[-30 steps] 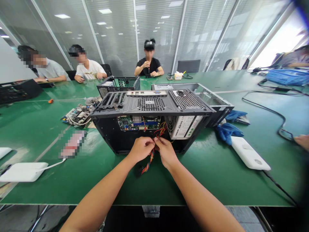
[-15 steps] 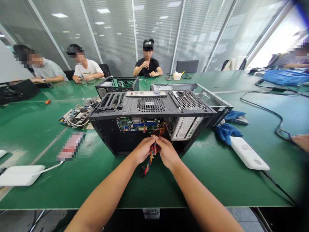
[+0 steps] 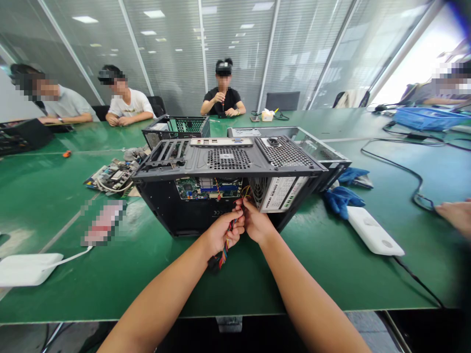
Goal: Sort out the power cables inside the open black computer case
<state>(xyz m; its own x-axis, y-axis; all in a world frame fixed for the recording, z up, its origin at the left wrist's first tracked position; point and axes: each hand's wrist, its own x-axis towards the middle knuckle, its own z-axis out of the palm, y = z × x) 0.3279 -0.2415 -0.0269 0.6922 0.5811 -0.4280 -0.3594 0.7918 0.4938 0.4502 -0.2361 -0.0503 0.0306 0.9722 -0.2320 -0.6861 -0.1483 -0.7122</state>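
An open black computer case [image 3: 228, 162] lies on its side on the green table [image 3: 55, 196], with a motherboard [image 3: 208, 187] and a power supply [image 3: 281, 191] visible inside. A bundle of coloured wires [image 3: 225, 247] runs out of the case's front opening and hangs toward me. My left hand [image 3: 222, 234] is closed around this bundle just in front of the case. My right hand [image 3: 254, 220] pinches the same wires right beside it, at the case's edge. The two hands touch each other.
A loose circuit board [image 3: 112, 175] lies left of the case, a second case [image 3: 176, 128] and a metal panel [image 3: 312, 147] behind it. Blue gloves [image 3: 344, 198] and a white device [image 3: 373, 230] lie to the right, another white device [image 3: 27, 268] at left. Several people sit round the table; another person's hand [image 3: 456, 215] rests at right.
Both hands have slid forward along the wire bundle toward the case opening. The left hand's grip has closed round the wires lower down.
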